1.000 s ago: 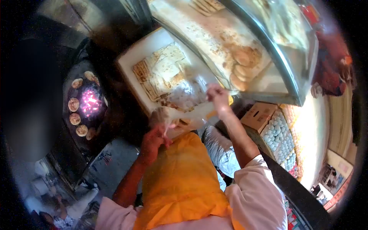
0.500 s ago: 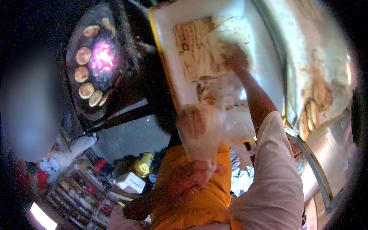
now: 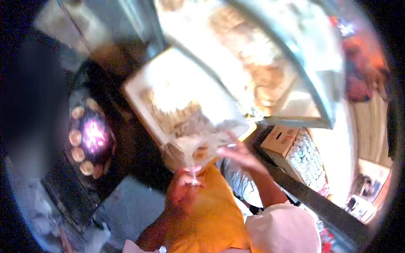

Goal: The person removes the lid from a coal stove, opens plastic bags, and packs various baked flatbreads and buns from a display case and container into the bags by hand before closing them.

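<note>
Left hand (image 3: 187,185): our grip looks closed on the clear bag's (image 3: 175,154) twisted end, probably keeping its contents in
Right hand (image 3: 242,156): fingers partly spread beside it; blur hides whether we hold anything
Bag's place: between our orange apron (image 3: 206,211) and the white box (image 3: 147,71)
Glass case (image 3: 303,120): blocks us ahead, right
Round breads (image 3: 75,138): ringing glowing coals (image 3: 93,135), left

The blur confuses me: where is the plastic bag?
Just below-left of the head view's centre, the left hand holds the plastic bag between the white tray and orange apron.
</note>
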Tool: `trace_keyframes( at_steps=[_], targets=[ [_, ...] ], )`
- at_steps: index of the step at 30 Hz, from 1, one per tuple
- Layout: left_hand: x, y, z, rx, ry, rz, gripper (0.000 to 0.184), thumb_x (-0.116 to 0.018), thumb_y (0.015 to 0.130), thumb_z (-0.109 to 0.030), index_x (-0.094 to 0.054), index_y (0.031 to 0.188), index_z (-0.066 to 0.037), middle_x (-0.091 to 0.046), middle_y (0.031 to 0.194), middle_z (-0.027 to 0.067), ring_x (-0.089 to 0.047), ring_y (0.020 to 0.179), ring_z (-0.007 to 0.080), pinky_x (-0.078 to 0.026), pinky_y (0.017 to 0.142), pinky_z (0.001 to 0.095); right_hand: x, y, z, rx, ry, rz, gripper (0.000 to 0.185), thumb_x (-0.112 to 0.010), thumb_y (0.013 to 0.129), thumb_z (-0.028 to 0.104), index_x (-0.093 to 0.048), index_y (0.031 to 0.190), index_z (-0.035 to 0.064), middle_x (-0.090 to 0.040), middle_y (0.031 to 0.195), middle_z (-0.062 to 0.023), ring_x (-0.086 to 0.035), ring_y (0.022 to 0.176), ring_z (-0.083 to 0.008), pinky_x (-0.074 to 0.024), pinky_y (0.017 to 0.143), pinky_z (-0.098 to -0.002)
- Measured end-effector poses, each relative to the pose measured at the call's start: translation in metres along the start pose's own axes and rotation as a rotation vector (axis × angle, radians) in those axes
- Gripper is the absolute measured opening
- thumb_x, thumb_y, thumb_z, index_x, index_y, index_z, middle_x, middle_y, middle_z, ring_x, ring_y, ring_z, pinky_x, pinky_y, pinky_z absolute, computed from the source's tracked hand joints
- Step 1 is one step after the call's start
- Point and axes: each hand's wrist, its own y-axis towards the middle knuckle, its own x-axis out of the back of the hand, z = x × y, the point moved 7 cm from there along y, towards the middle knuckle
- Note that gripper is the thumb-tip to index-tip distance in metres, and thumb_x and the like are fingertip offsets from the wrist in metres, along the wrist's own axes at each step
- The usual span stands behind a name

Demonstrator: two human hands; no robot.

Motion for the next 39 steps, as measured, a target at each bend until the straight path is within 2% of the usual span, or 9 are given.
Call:
trace_keyframes(
  at_steps=[2,5,7,11,18,23,32,36,39],
  targets=[
    [-0.010,-0.001,-0.037,-0.162,0.118,0.067,0.010,-0.053,0.088,-0.001,-0.060,0.095,-0.003,-0.055,0.119,0.0190,-0.051,0.122,0.0299,-0.047,0.098,0.0436,-0.006,-0.011,-0.016,-0.012,-0.261,-0.258,0.042,-0.067,0.085,0.001,-0.059,0.127,0.0003,-0.068,0.098,-0.0097,-0.065,0.086,-0.0178,-0.0541,0.074,-0.0300],
    [-0.014,-0.001,-0.099,-0.346,0.394,0.130,0.009,-0.052,0.087,-0.001,-0.059,0.093,-0.002,-0.057,0.106,0.0155,-0.057,0.107,0.0255,-0.047,0.093,0.0382,-0.024,-0.052,0.040,0.132,0.114,-0.298,0.014,-0.059,0.091,-0.002,-0.069,0.099,0.0020,-0.065,0.076,-0.0009,-0.052,0.060,-0.0063,-0.0414,0.054,-0.0230],
    [-0.018,0.003,-0.136,-0.413,0.518,0.159,0.007,-0.052,0.087,-0.002,-0.058,0.091,-0.002,-0.058,0.099,0.0118,-0.057,0.094,0.0220,-0.046,0.088,0.0334,-0.015,-0.085,0.088,0.132,0.139,-0.259,0.011,-0.058,0.094,0.002,-0.068,0.097,0.0039,-0.064,0.077,0.0009,-0.052,0.062,-0.0057,-0.0414,0.056,-0.0211],
    [-0.030,0.035,-0.219,-0.595,0.764,0.113,0.013,-0.055,0.091,-0.005,-0.061,0.102,-0.003,-0.056,0.111,0.0097,-0.054,0.111,0.0191,-0.045,0.096,0.0333,0.009,-0.144,0.192,0.337,-0.008,-0.228,0.009,-0.060,0.094,0.006,-0.066,0.097,0.0005,-0.062,0.080,0.0014,-0.053,0.066,-0.0061,-0.0439,0.059,-0.0225],
    [-0.129,0.116,-0.342,-0.594,0.122,0.467,0.024,-0.053,0.102,-0.020,-0.057,0.115,0.001,-0.063,0.099,0.0093,-0.064,0.093,0.0184,-0.050,0.092,0.0332,0.053,-0.152,0.382,0.645,-0.559,-0.304,0.022,-0.063,0.094,0.021,-0.065,0.090,-0.0005,-0.061,0.074,-0.0047,-0.055,0.065,-0.0104,-0.0469,0.059,-0.0277],
    [-0.168,0.181,-0.431,-0.854,0.402,0.239,0.034,-0.049,0.104,-0.018,-0.048,0.133,0.000,-0.063,0.092,0.0056,-0.064,0.088,0.0164,-0.051,0.087,0.0286,0.074,-0.133,0.508,0.813,-0.230,-0.243,0.014,-0.060,0.096,0.011,-0.064,0.097,-0.0024,-0.066,0.076,-0.0093,-0.065,0.064,-0.0150,-0.0556,0.060,-0.0295],
    [-0.234,0.293,-0.350,-0.691,1.115,0.304,0.072,-0.066,0.091,-0.028,-0.027,0.147,-0.005,-0.060,0.119,0.0189,-0.061,0.104,0.0264,-0.051,0.090,0.0359,0.098,-0.023,0.510,1.178,-0.679,-0.472,0.012,-0.066,0.084,0.011,-0.067,0.084,-0.0011,-0.068,0.073,-0.0156,-0.067,0.065,-0.0248,-0.0525,0.066,-0.0373],
    [-0.251,0.318,-0.322,-0.769,0.751,0.531,0.053,-0.065,0.091,-0.038,-0.053,0.122,0.002,-0.063,0.105,0.0103,-0.061,0.095,0.0177,-0.050,0.086,0.0307,0.095,-0.012,0.494,1.153,-0.686,-0.467,0.010,-0.068,0.078,0.008,-0.067,0.085,0.0009,-0.067,0.075,-0.0163,-0.066,0.069,-0.0267,-0.0524,0.067,-0.0380],
    [-0.236,0.333,-0.312,-0.676,0.742,0.606,0.048,-0.053,0.099,-0.046,-0.059,0.122,-0.003,-0.064,0.103,0.0073,-0.061,0.092,0.0135,-0.050,0.084,0.0303,0.091,-0.022,0.489,1.511,-0.824,-0.322,0.023,-0.071,0.087,0.017,-0.066,0.102,-0.0001,-0.067,0.089,-0.0134,-0.065,0.079,-0.0209,-0.0533,0.070,-0.0327]
  ],
)
